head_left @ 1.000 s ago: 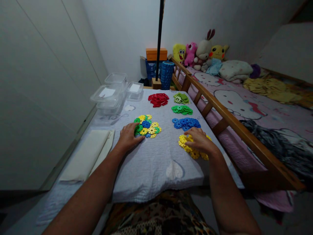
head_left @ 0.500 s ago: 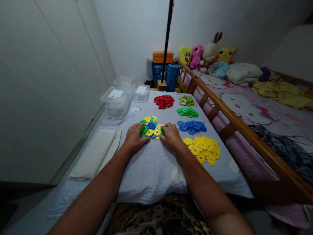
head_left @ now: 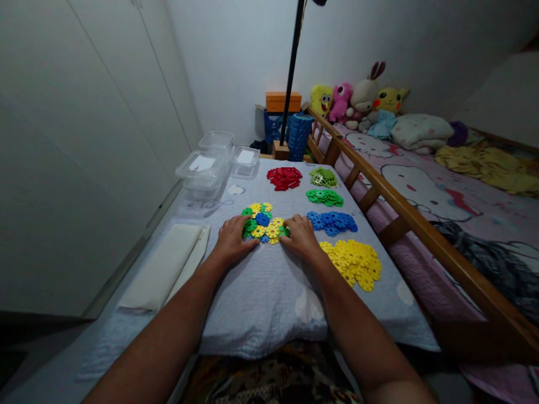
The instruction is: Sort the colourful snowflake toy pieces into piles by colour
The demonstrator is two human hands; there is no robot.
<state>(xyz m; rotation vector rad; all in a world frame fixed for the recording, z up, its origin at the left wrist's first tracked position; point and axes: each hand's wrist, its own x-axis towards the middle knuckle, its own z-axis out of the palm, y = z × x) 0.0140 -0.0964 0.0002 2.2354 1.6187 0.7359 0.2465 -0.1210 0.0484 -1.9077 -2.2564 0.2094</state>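
Note:
A mixed group of flower-shaped plastic discs (head_left: 260, 223) in yellow, green and blue lies on the cloth between my hands. My left hand (head_left: 236, 234) cups its left edge, thumb and fingers apart, with the fingertips by the green discs (head_left: 249, 226). On the other side, my right hand (head_left: 300, 234) curves around the right edge, its thumb and fingertips close to a green disc (head_left: 284, 231). Whether the right fingers touch that disc is hard to tell. Sorted beyond my right hand are a yellow disc pile (head_left: 354, 261) and a blue disc pile (head_left: 332, 222).
Farther back lie a green disc pile (head_left: 324, 197), a light green pile (head_left: 323, 177) and a red pile (head_left: 284, 178). Clear plastic boxes (head_left: 202, 168) stand at the back left, near a folded cream cloth (head_left: 162, 266). A wooden bed rail (head_left: 379, 196) borders the table's right side.
My right hand has eased slightly rightward from the mixed discs, so more of the green disc beside its thumb shows. My left hand stays nearly in place. The view has shifted a little.

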